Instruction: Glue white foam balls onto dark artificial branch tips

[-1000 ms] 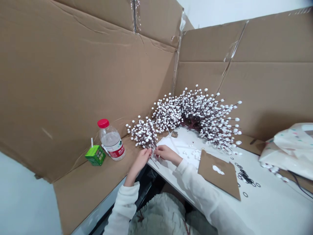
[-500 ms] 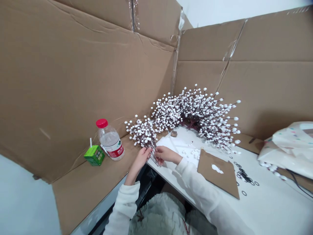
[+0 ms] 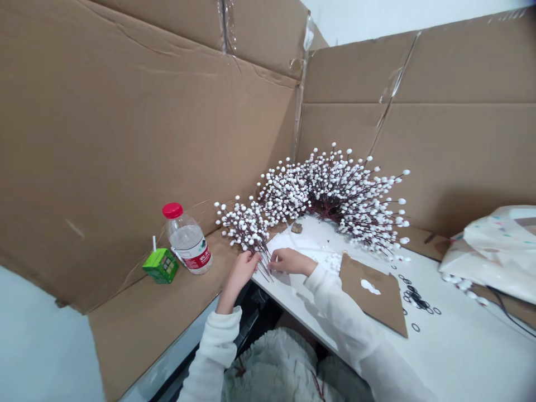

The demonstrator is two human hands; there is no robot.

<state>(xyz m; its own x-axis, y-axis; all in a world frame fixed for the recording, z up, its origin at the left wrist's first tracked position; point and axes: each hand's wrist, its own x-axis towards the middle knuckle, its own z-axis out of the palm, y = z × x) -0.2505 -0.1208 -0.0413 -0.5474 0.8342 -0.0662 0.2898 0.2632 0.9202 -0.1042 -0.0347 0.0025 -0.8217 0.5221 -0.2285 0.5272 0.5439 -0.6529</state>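
A small bunch of artificial white-berry stems (image 3: pixel 247 226) leans out over the left end of the white table. My left hand (image 3: pixel 246 267) is closed around its thin dark stems just below the berries. My right hand (image 3: pixel 288 261) is at the lower stems from the other side, thumb and fingers pinched together by them. The stem ends splay out below the two hands. Behind lies a large fanned heap of the same white-berry stems (image 3: pixel 360 195).
On the left cardboard are a red-capped bottle (image 3: pixel 190 245) and a green drink carton (image 3: pixel 161 266) with a straw. A cardboard piece (image 3: pixel 385 312) with a white blob, black rings (image 3: pixel 414 297), loose white berries (image 3: pixel 334 261) and a white bag (image 3: pixel 494 251) lie to the right.
My right hand has shifted slightly right and up, away from the left hand. The stem ends look more spread out. My left hand keeps its hold.
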